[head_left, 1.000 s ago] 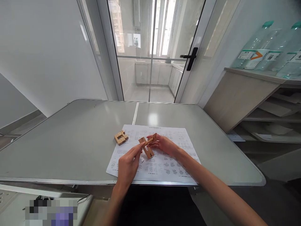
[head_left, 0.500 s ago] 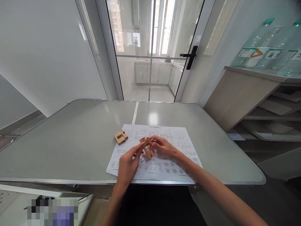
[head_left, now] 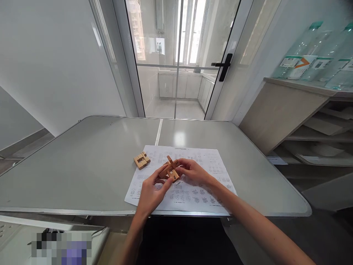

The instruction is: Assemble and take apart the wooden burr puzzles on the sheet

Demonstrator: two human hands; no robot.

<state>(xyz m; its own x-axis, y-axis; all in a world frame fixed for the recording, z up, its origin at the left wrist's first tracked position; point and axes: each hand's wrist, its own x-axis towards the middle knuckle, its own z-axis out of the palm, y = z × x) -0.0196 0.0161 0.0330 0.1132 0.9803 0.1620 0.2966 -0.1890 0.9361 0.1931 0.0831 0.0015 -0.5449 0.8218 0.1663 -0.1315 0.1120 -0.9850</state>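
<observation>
Between my hands is a partly joined wooden interlocking puzzle (head_left: pixel 171 172), its flat notched pieces crossing one another, one of them sticking up and dark marks on others. My left hand (head_left: pixel 152 189) is closed on its left side, thumb along the near piece. From the right, my right hand (head_left: pixel 191 171) pinches another piece with its fingertips. Below them lies a white printed sheet (head_left: pixel 190 200) covered with small line diagrams. Just left of the sheet's upper part, a second group of wooden puzzle pieces (head_left: pixel 142 160) forms a small block with a gap in the middle.
The grey table (head_left: pixel 82 165) has a metal edge and a seam across it. A glass door (head_left: pixel 176 66) with a black handle (head_left: pixel 225 67) stands behind. At right are shelves (head_left: pixel 298 110) with clear bottles (head_left: pixel 300 51) on top. A blurred patch covers things at lower left.
The wooden puzzle has been turned in my hands, and one piece now sticks up. My left thumb has moved onto the near piece. The other wooden block has stayed put.
</observation>
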